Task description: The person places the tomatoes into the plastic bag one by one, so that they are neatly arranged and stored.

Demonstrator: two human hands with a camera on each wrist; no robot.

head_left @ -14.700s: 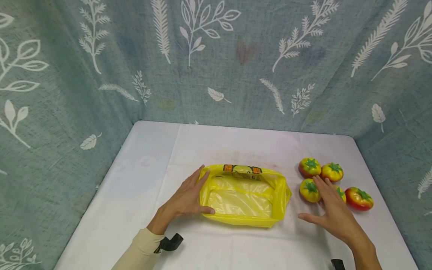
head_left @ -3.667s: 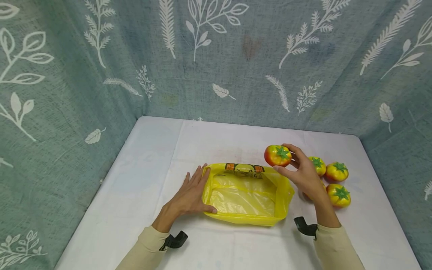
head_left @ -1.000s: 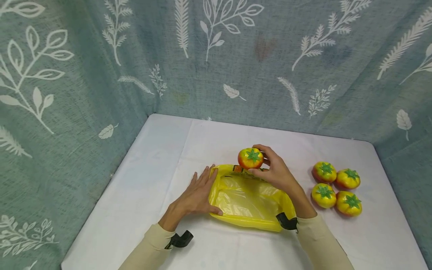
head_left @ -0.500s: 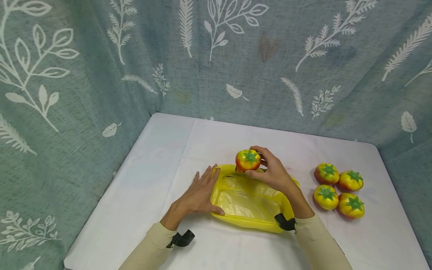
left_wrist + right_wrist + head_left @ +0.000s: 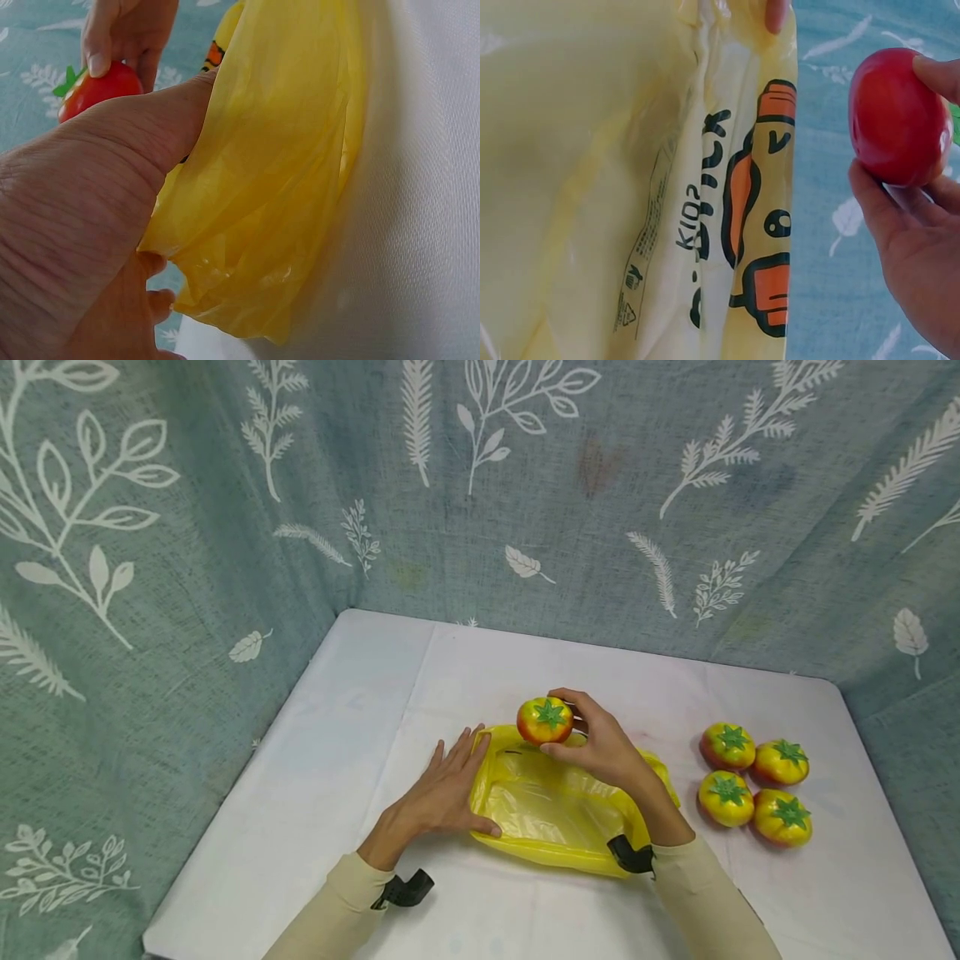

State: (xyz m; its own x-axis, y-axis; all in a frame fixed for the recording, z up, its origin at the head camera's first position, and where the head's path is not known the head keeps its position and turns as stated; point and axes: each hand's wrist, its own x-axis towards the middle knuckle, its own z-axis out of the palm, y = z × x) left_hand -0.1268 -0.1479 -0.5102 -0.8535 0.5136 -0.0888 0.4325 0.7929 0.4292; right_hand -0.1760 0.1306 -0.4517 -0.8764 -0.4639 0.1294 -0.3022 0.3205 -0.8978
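My right hand (image 5: pixel 596 747) grips a shiny toy tomato (image 5: pixel 545 721) between thumb and fingers, its green star-shaped leaf facing up. In the head view the tomato overlaps the back rim of an open yellow plastic bag (image 5: pixel 555 852); its red underside (image 5: pixel 900 116) shows in the right wrist view. My left hand (image 5: pixel 442 793) lies along the bag's left side, fingers spread and mostly straight. Its thumb reaches over the rim behind the yellow film, as the left wrist view shows. Inside the bag only pale yellow film is visible.
Several more toy tomatoes (image 5: pixel 726 799) stand grouped on the right of the white-covered table (image 5: pixel 360 685). A blue-green leaf-print curtain (image 5: pixel 450 543) encloses the back and sides. Black wrist mounts (image 5: pixel 408 889) stick out below both hands.
My right hand, earlier over the tomatoes without holding any, has picked up the far-right one and carried it left to the bag's back rim, dipping slightly. The left hand keeps its place.
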